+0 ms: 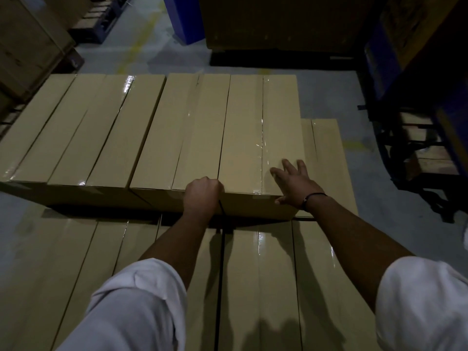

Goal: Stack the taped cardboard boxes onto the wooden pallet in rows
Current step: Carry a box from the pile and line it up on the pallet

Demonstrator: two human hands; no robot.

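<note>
Left hand (202, 196) clenched on the near top edge of the end box (243, 138), fingers hooked at the seam with the neighbour box (197, 127) to its left, probably to square the row. Right hand (293, 183) released, flat on the lid near the right corner, steadying. Just right of that hand the lid ends: step down to the lower box (326, 160), open room there. Pallet hidden.
</note>
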